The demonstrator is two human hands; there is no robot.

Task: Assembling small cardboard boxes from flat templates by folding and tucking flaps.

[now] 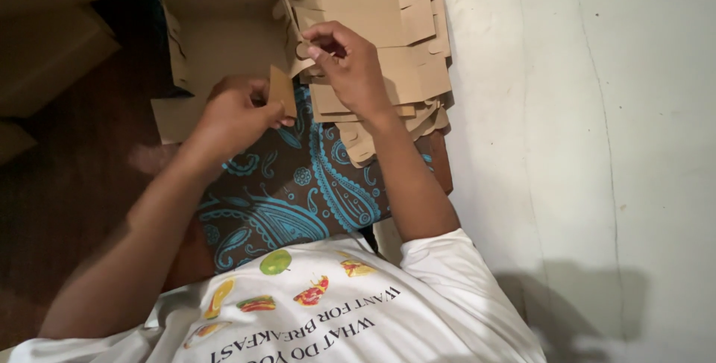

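A half-folded brown cardboard box (224,27) lies over my lap, its open tray toward the top of the view. My left hand (237,109) pinches a small cardboard flap (282,89) at the box's near edge. My right hand (347,65) grips a thin upright cardboard wall and tab (289,7) just right of the tray. Both hands are closed on the same box, a few centimetres apart.
A stack of flat die-cut cardboard blanks (403,50) sits under my right hand, against a white wall (582,147). More cardboard boxes (45,42) stand at the left on a dark wooden floor (67,184). Blue patterned cloth (298,191) covers my legs.
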